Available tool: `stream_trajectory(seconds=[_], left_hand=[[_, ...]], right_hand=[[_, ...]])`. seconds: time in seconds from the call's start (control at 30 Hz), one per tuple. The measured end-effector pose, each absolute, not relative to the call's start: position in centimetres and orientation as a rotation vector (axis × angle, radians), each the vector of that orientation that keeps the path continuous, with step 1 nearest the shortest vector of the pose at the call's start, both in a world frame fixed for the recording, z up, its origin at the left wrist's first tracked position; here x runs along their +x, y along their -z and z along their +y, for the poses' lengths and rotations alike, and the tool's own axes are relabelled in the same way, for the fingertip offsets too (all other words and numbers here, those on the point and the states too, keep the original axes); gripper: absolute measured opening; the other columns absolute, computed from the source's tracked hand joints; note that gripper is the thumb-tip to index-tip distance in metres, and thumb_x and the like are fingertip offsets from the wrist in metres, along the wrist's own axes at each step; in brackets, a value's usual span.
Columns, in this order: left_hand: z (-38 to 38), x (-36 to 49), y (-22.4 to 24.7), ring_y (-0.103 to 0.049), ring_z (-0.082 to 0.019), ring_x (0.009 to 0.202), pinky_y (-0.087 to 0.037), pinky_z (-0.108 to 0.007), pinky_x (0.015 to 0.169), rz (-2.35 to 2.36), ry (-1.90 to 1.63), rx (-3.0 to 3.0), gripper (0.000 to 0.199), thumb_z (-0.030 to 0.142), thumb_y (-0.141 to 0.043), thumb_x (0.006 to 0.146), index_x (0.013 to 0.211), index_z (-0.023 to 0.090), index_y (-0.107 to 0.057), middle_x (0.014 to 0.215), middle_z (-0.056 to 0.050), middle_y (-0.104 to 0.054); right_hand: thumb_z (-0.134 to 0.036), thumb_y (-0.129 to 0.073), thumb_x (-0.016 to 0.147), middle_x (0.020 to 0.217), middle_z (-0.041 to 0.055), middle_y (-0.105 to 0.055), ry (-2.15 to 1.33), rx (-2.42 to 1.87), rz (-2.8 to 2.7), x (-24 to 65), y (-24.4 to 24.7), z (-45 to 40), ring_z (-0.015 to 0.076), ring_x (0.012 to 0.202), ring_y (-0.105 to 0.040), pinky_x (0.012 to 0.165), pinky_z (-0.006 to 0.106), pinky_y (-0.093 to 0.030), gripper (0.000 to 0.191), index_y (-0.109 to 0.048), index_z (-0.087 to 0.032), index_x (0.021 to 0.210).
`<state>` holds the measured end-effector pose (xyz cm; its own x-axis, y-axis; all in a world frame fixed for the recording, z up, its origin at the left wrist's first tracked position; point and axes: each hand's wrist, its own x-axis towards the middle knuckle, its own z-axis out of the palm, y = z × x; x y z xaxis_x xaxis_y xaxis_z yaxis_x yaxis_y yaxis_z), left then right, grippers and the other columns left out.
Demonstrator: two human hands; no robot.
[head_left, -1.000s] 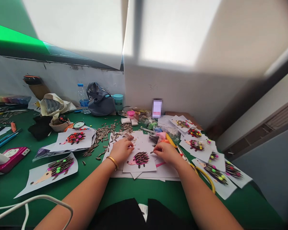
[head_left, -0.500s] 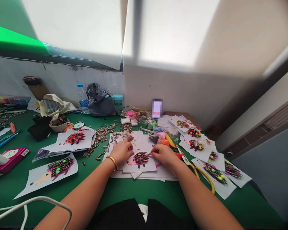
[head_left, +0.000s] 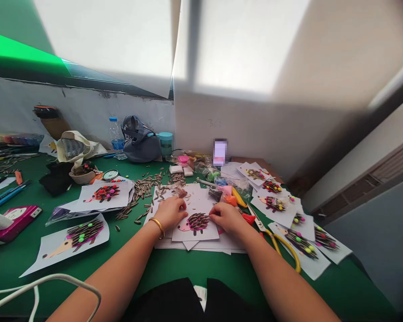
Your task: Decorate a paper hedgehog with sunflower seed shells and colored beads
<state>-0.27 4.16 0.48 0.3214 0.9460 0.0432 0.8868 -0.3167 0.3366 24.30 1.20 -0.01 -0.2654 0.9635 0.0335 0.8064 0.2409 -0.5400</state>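
Clock positions are being read from the centre of the pink-faced hedgehog card (head_left: 197, 223), which is being supported on white sheets (head_left: 201, 199) over the green tabletop (head_left: 188, 268).

The right hand (head_left: 226, 217) is being held with fingertips pinched together at the seed-covered back's two-o'clock edge; whether a seed is being grasped cannot be told.

The left hand (head_left: 170, 212) is being positioned at the card's eleven-o'clock edge, fingers loosely bent, unclenched; anything beneath them is being hidden.

Loose striped sunflower seeds (head_left: 147, 185) are being noted at ten o'clock, yellow-handled scissors (head_left: 259, 221) at three, and a green-pom-pom hedgehog card (head_left: 75, 243) at nine.
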Motion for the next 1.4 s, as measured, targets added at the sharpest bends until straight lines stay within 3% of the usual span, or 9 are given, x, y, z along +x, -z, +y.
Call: stream_trajectory(seconds=[0.4, 1.4], left_hand=[[4.16, -0.28, -0.37, -0.059, -0.025, 0.099, -0.040, -0.034, 0.081, 1.660, -0.350, 2.336, 0.017, 0.037, -0.067, 0.075, 0.087, 0.025, -0.067, 0.098, -0.004, -0.064], [4.42, -0.44, -0.34, -0.060, -0.023, 0.096, -0.042, -0.033, 0.081, 1.660, -0.343, 2.326, 0.015, 0.036, -0.062, 0.078, 0.086, 0.025, -0.070, 0.099, -0.004, -0.066]], right_hand=[[-0.025, -0.059, 0.081, 0.089, 0.0017, -0.070, -0.503, -1.608, -2.282, 23.77, -0.09, 1.23, 0.0159, 0.083, -0.061, 0.069, 0.024, -0.040, 0.013, -0.072, -0.023, 0.083], [-0.032, -0.054, 0.087, 0.093, 0.0016, -0.072, -0.617, -1.584, -2.233, 24.14, -0.12, 1.35, 0.0165, 0.085, -0.063, 0.069, 0.024, -0.041, 0.021, -0.074, -0.024, 0.089]])
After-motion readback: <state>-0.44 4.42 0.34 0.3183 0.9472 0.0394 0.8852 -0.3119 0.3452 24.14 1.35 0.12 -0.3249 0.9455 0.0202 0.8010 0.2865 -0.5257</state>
